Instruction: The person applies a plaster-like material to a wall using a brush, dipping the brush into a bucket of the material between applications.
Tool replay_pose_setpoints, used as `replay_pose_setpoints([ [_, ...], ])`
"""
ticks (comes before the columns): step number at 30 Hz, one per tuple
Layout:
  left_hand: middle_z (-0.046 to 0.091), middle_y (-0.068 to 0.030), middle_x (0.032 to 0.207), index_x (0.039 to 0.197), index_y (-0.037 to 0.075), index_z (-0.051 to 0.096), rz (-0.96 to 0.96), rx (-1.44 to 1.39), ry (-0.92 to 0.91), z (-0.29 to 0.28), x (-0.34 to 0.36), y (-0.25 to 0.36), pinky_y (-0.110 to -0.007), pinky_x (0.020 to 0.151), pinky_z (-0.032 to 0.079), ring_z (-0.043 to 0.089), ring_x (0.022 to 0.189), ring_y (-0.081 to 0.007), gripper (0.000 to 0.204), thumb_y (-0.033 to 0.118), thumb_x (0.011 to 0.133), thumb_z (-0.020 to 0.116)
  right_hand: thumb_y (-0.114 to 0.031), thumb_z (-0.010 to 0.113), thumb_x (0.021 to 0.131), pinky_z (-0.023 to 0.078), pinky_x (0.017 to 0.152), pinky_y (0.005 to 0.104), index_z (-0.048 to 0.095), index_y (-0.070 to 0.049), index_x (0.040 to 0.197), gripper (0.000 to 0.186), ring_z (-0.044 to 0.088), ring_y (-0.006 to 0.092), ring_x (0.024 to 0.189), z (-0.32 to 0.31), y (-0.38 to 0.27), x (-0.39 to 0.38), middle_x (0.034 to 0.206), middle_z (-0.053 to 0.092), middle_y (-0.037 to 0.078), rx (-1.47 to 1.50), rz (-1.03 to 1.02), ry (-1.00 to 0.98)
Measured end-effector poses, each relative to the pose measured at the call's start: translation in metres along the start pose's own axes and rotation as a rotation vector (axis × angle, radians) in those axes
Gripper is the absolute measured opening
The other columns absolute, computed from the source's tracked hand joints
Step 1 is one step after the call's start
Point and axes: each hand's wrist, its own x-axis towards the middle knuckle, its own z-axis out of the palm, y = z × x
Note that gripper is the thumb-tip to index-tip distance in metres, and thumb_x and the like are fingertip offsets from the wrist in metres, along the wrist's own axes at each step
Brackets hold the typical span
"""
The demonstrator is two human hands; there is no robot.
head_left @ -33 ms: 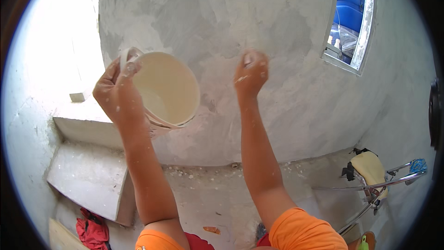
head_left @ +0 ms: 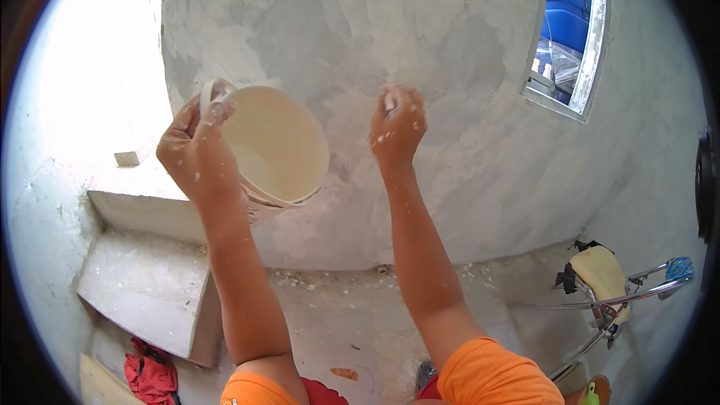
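Observation:
My left hand (head_left: 196, 151) is closed round the handle and rim of a cream-white plastic bucket (head_left: 289, 142). The bucket hangs tilted, its mouth turned toward me and its pale inside showing. Closed fingers curl at the top of my right hand (head_left: 398, 124), which is up close to the grey plastered wall (head_left: 442, 180). Whatever those fingers hold, if anything, is hidden. Both hands carry white splashes. Patches of lighter and darker plaster cover the wall; whether my right hand touches it, I cannot tell.
A window opening (head_left: 562, 37) at upper right shows blue containers outside. Concrete steps (head_left: 142, 285) stand at lower left, with red cloth (head_left: 151, 375) below. A chrome-framed chair (head_left: 600, 277) is at right. White specks dot the floor (head_left: 330, 307).
My right hand has shifted slightly left and a little down along the wall. My left hand and the bucket have moved slightly right.

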Motion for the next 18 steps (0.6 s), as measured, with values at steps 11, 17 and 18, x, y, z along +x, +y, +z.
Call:
replay_pose_setpoints([
  [11, 0.073, -0.0202, 0.097, 0.103, -0.009, 0.074, -0.153, -0.158, -0.097, 0.006, -0.011, 0.003, -0.033, 0.095, 0.051, 0.068, 0.092, -0.0231, 0.026, 0.000, 0.080, 0.065, -0.010, 0.072, 0.090, 0.056, 0.081, 0.0318, 0.074, 0.004, 0.100, 0.018, 0.071, 0.0218, 0.084, -0.084, 0.152, 0.048, 0.093, 0.074, 0.014, 0.538, 0.374, 0.072],
  [17, 0.072, -0.0202, 0.096, 0.105, -0.010, 0.073, -0.132, -0.167, -0.124, 0.008, -0.014, 0.001, -0.032, 0.095, 0.050, 0.068, 0.093, -0.0234, 0.028, 0.000, 0.080, 0.065, -0.010, 0.072, 0.089, 0.057, 0.087, 0.0359, 0.074, 0.003, 0.099, 0.017, 0.070, 0.0290, 0.097, -0.077, 0.149, 0.038, 0.108, 0.071, 0.017, -0.281, -0.128, 0.398],
  [18, 0.072, -0.0201, 0.096, 0.105, -0.011, 0.073, -0.142, -0.182, -0.132, 0.011, -0.018, 0.000, -0.032, 0.096, 0.050, 0.068, 0.094, -0.0234, 0.029, 0.000, 0.080, 0.065, -0.011, 0.072, 0.089, 0.057, 0.087, 0.0362, 0.074, 0.002, 0.098, 0.016, 0.069, 0.0297, 0.098, -0.066, 0.161, 0.026, 0.110, 0.070, 0.017, -0.409, -0.230, 0.328],
])
